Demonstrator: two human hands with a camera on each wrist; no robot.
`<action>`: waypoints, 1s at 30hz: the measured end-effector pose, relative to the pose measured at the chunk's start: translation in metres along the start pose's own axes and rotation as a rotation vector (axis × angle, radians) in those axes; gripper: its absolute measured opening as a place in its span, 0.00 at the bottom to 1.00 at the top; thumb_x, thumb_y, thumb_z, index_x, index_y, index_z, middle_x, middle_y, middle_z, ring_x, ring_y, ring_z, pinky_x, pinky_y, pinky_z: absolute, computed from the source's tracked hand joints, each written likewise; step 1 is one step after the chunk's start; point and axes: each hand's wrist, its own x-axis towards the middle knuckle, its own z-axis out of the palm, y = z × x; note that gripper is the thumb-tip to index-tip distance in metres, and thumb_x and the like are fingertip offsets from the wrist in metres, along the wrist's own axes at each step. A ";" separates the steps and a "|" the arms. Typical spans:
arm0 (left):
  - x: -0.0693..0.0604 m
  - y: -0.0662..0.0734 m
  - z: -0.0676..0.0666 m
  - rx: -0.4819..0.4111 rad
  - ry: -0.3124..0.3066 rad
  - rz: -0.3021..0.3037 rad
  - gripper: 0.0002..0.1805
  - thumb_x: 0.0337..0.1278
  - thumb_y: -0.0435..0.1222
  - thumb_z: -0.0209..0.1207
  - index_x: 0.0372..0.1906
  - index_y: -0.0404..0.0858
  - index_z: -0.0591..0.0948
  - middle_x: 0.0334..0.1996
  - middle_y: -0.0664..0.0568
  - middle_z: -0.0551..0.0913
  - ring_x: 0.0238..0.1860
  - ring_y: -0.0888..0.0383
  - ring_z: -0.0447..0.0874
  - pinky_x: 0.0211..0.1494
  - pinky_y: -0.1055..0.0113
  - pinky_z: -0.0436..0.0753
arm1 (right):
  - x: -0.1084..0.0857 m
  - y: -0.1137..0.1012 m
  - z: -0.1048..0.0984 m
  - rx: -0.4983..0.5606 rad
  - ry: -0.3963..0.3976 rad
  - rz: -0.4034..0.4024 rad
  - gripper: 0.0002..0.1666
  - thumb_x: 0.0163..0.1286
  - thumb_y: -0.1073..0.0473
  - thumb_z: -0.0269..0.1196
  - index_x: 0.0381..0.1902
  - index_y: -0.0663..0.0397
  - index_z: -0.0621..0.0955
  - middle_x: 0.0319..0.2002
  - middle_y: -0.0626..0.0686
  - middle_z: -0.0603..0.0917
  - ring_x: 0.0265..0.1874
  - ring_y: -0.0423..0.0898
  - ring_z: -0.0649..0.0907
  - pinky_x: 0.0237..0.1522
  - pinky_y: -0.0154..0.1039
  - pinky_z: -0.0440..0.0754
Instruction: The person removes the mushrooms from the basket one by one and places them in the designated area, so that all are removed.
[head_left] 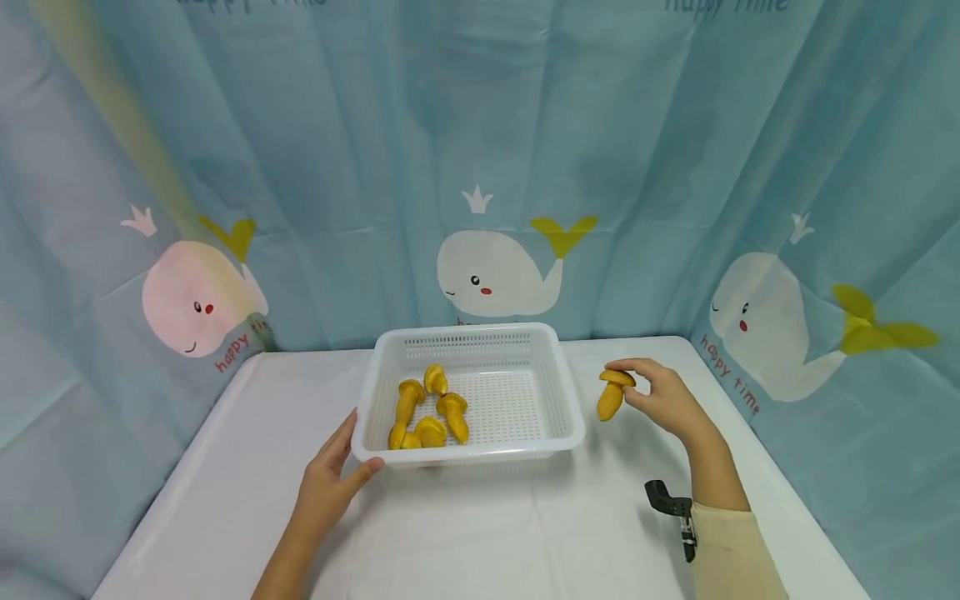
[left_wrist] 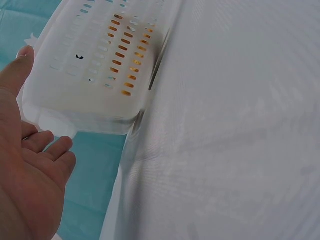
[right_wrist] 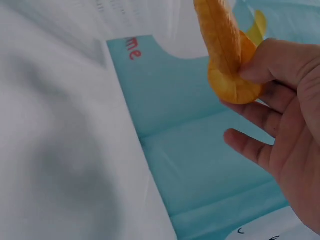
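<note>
A white plastic basket [head_left: 487, 452] with slotted walls stands on the table, several yellow mushrooms [head_left: 454, 417] lying in its left half. My left hand [head_left: 324, 492] holds the basket's near left corner, thumb at the front rim and fingers along the left side. In the left wrist view, the basket's wall [left_wrist: 75, 95] shows yellow through its slots. To the right of the basket, my right hand [head_left: 666, 406] pinches another yellow mushroom [head_left: 610, 403] by its cap, stem pointing down, above the table. The right wrist view shows thumb and fingers on that mushroom's cap [right_wrist: 227, 87].
A white cloth covers the table [head_left: 480, 533]. Blue curtains [head_left: 360, 167] printed with whales close off the back and both sides. A black wrist mount [head_left: 670, 504] sticks out from the right sleeve [head_left: 731, 550].
</note>
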 end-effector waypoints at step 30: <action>0.001 0.002 0.002 0.018 0.009 -0.018 0.48 0.58 0.41 0.73 0.81 0.54 0.60 0.80 0.53 0.61 0.77 0.43 0.61 0.65 0.90 0.60 | 0.007 0.060 0.045 0.015 -0.078 0.109 0.26 0.66 0.72 0.59 0.59 0.47 0.83 0.62 0.58 0.80 0.68 0.62 0.72 0.70 0.67 0.66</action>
